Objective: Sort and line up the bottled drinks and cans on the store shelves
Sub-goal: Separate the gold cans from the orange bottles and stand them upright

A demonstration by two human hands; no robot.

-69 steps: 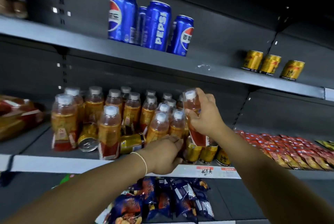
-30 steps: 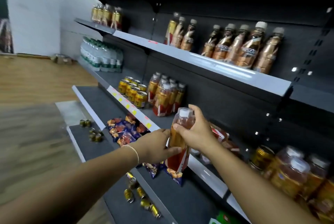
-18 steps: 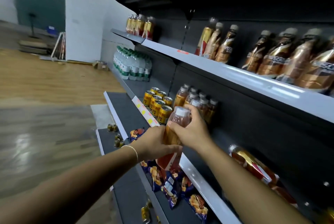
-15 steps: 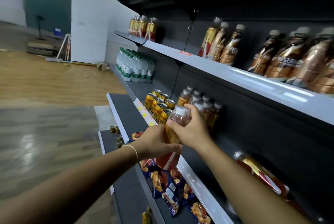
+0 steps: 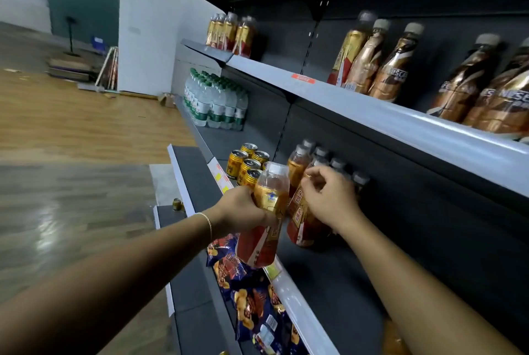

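Observation:
My left hand (image 5: 240, 208) grips an amber tea bottle (image 5: 267, 211) with a white cap and red lower label, holding it tilted in front of the middle shelf edge (image 5: 300, 314). My right hand (image 5: 329, 197) has its fingers curled over the top of another tea bottle (image 5: 300, 226) standing at the front of a cluster of the same bottles (image 5: 315, 154) on that shelf. Gold cans (image 5: 246, 165) stand just left of the cluster, behind the held bottle.
Brown coffee bottles (image 5: 372, 60) line the upper shelf (image 5: 400, 114), with more gold bottles (image 5: 229, 31) further along. Green-labelled water bottles (image 5: 214, 102) stand at the far end. Snack bags (image 5: 252, 291) lie on the lower shelf. Wooden floor (image 5: 71, 154) lies to the left.
My right hand has let go of the carried bottle and moved onto a bottle standing on the shelf. My left hand alone now holds the carried bottle, closer to the cluster.

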